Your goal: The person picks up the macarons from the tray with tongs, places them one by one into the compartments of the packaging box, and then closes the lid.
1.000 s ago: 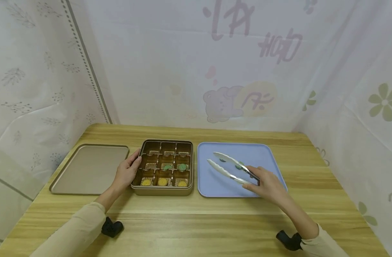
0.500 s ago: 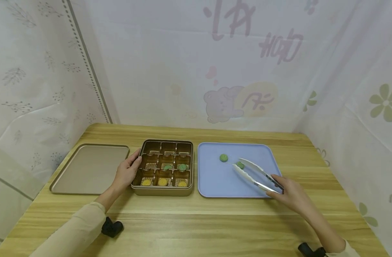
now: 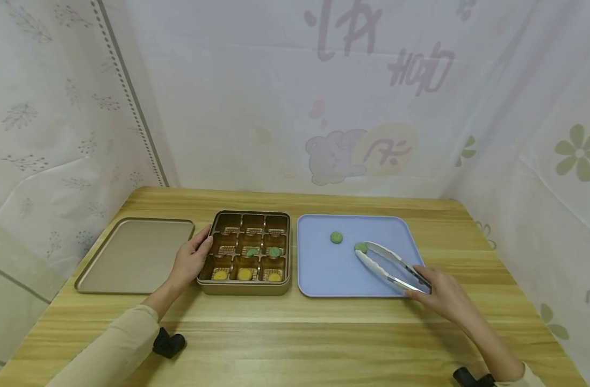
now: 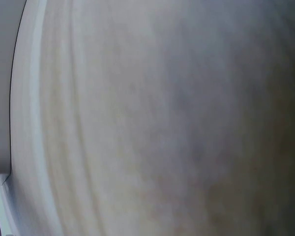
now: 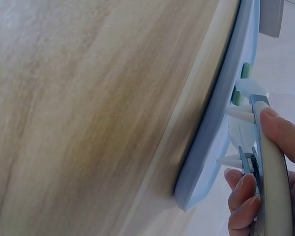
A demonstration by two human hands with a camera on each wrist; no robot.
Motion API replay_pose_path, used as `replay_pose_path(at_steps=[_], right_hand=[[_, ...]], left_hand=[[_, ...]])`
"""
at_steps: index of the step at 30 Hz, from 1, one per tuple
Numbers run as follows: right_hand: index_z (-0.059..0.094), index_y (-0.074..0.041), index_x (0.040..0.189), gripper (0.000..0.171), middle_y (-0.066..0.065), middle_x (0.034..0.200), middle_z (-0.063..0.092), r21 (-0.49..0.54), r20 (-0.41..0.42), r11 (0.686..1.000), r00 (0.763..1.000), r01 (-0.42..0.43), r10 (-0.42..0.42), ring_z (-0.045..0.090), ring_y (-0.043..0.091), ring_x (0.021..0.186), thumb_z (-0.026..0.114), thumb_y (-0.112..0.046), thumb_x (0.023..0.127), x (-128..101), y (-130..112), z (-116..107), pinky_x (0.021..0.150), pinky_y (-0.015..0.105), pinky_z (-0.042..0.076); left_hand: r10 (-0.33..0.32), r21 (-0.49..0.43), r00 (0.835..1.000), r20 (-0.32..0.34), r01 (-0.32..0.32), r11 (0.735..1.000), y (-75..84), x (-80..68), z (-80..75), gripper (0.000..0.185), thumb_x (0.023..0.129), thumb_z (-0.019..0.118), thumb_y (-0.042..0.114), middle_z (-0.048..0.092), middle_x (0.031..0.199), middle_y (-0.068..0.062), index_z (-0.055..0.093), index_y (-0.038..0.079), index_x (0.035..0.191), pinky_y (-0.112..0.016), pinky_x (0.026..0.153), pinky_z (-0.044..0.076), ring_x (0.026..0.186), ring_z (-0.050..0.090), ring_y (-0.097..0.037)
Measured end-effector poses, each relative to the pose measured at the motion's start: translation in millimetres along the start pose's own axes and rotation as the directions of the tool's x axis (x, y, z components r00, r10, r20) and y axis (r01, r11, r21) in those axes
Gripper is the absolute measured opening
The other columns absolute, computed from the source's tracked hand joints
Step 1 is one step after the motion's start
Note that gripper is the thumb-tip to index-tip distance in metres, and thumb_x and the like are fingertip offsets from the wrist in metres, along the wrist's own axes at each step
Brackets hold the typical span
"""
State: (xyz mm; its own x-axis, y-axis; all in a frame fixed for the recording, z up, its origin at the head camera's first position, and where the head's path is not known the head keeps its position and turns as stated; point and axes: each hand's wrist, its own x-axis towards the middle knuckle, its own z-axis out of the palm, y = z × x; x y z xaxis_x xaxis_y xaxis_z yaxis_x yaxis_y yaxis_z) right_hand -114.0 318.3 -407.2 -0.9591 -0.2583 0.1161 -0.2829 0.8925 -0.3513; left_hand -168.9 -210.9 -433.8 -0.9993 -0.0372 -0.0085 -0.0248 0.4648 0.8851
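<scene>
Nearest me, my right hand [image 3: 442, 295] grips the handle end of a pair of metal tongs [image 3: 389, 263], fingers and thumb curled round both arms; the right wrist view shows my fingertips [image 5: 243, 184] pressed on the handle. The tongs reach forward over a pale blue tray [image 3: 319, 274]. Their white tips are nearly together around a small green cake [image 3: 360, 247] lying on the tray's middle; I cannot tell whether they already touch it. I judge this cake light, soft and crumbly, best taken by its sides with a gentle squeeze. A second green cake [image 3: 336, 237] lies a little farther off.

To my left, my left hand [image 3: 191, 260] rests on the side of a gold box [image 3: 246, 287] with nine compartments, fingers relaxed against its rim. It holds three yellow cakes in the near row and two green in the middle. Beyond, its flat lid [image 3: 130, 258] lies on the wooden table [image 3: 295, 338].
</scene>
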Motion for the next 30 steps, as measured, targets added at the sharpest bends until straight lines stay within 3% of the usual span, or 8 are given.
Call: replay_pose_path(at_steps=[4, 7, 17, 30], right_hand=[[0.062, 0.010, 0.123, 0.064, 0.025, 0.106, 0.069, -0.012, 0.020, 1.000, 1.000, -0.020, 0.020, 0.053, 0.017, 0.076, 0.083, -0.028, 0.076, 0.9, 0.6, -0.5, 0.060, 0.025, 0.040], [0.061, 0.010, 0.124, 0.065, 0.026, 0.106, 0.069, -0.014, 0.033, 1.000, 0.999, -0.025, 0.025, 0.051, 0.018, 0.075, 0.083, -0.029, 0.076, 2.0, 1.3, -0.6, 0.059, 0.025, 0.038], [0.060, 0.011, 0.125, 0.061, 0.010, 0.087, 0.065, 0.016, 0.057, 0.999, 0.997, -0.051, 0.050, 0.043, 0.011, 0.065, 0.080, -0.025, 0.080, 5.2, 0.5, 0.6, 0.050, 0.020, 0.030], [0.061, 0.010, 0.124, 0.060, 0.008, 0.085, 0.065, 0.023, 0.042, 0.999, 0.998, -0.042, 0.041, 0.043, 0.010, 0.065, 0.080, -0.025, 0.080, 4.3, -0.7, 0.8, 0.051, 0.020, 0.031]], left_hand=[[-0.006, 0.004, 1.000, -0.002, 0.006, 1.000, 0.9, -0.8, 0.0, 0.054, 0.108, 0.037, 0.027, 0.026, 0.159, -0.020, 0.026, 0.002, 0.154, -0.051, 0.121, 0.024, 0.149, 0.023, -0.039], [-0.011, -0.003, 1.000, 0.005, 0.011, 1.000, 1.4, -1.1, 0.2, 0.054, 0.108, 0.037, 0.027, 0.025, 0.160, -0.020, 0.026, 0.002, 0.154, -0.052, 0.121, 0.025, 0.149, 0.022, -0.039], [-0.018, -0.009, 1.000, 0.015, 0.018, 1.000, 2.2, -1.2, 0.8, 0.055, 0.108, 0.037, 0.027, 0.023, 0.160, -0.020, 0.024, 0.003, 0.155, -0.052, 0.121, 0.025, 0.149, 0.021, -0.039], [-0.022, -0.010, 1.000, 0.015, 0.022, 1.000, 0.8, -0.4, 0.7, 0.055, 0.108, 0.036, 0.028, 0.023, 0.161, -0.019, 0.024, 0.005, 0.155, -0.052, 0.121, 0.025, 0.150, 0.020, -0.039]])
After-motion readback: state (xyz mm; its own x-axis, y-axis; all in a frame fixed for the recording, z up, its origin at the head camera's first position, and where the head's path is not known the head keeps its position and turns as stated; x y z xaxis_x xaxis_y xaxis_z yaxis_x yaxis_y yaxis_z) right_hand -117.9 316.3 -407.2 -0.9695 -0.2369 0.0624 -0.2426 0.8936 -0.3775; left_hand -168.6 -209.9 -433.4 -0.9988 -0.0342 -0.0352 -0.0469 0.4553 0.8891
